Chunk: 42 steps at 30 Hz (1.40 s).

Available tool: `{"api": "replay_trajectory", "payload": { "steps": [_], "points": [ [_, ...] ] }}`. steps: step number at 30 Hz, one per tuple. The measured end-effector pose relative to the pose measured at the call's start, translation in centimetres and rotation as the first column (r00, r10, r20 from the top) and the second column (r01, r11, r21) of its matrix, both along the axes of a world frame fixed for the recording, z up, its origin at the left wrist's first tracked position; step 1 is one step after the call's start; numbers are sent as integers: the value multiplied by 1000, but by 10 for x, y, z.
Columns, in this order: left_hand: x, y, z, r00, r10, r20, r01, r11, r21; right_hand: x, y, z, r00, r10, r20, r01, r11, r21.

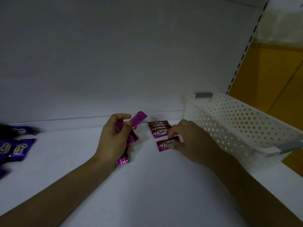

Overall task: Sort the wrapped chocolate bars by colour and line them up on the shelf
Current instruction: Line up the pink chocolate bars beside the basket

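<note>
Head view, dim light: white shelf (147, 190) fills the lower frame. Right hand (190, 140), centre right, pinches a red bar (164, 145) by its right end between thumb and fingertips. The bar is flat and label up; cannot tell whether it touches the shelf or hangs just above. It sits just below the red row (158, 129), four or so overlapping bars near the back edge. Left hand (113, 140), frame centre, has its fingers curled round a bunch of magenta bars (137, 122); one sticks up past the thumb, others poke out under the palm. Purple bars (16, 149) lie in a loose group at the far left edge, blurred, well apart from the red. Perforated basket (232, 126) stands at right, near the right hand; contents not visible. Step in hand, by my reading: adding this bar to the front of the red row. Next move calls for squaring it to the nearest bar, label the same way, then letting go without nudging the row. Magenta bars have no line yet; the bare stretch between purple and red looks the likely place.
</note>
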State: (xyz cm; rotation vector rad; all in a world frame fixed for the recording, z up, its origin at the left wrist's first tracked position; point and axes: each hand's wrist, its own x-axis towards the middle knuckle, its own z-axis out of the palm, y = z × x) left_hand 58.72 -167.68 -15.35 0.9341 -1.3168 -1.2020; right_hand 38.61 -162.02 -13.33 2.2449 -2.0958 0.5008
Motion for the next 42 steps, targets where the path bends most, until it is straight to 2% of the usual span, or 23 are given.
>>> {"api": "replay_trajectory", "payload": {
  "steps": [6,27,29,30,31,33,34,35,38,42],
  "points": [
    [0,2,1,1000,-10,-9,10,1000,2,7,-22,-9,995,-82,-58,73,987,-141],
    [0,-3,-3,998,-32,62,34,999,-22,5,-22,-11,998,-64,-29,62,994,-85],
    [0,-1,-2,994,-54,94,59,997,-54,5,-23,-11,997,-46,64,55,988,-146],
    [0,-1,-2,991,-72,116,80,994,-71,7,-22,-8,977,-12,213,50,983,-176],
    [0,0,-1,985,-94,141,107,991,-85,11,-22,-5,912,28,410,47,984,-172],
    [0,3,-1,973,-135,187,159,980,-119,20,-20,3,662,71,746,-2,996,-93],
    [0,3,-1,968,-142,206,173,975,-139,24,-18,6,564,78,822,-57,997,-55],
    [0,3,0,965,-141,220,178,972,-156,27,-17,7,528,93,844,-112,993,-39],
    [1,2,-1,972,-144,183,172,974,-147,29,-12,8,513,144,846,-239,971,-20],
    [5,1,1,963,-258,78,264,962,-70,32,-9,11,399,210,892,-394,918,-40]
  ]
}}
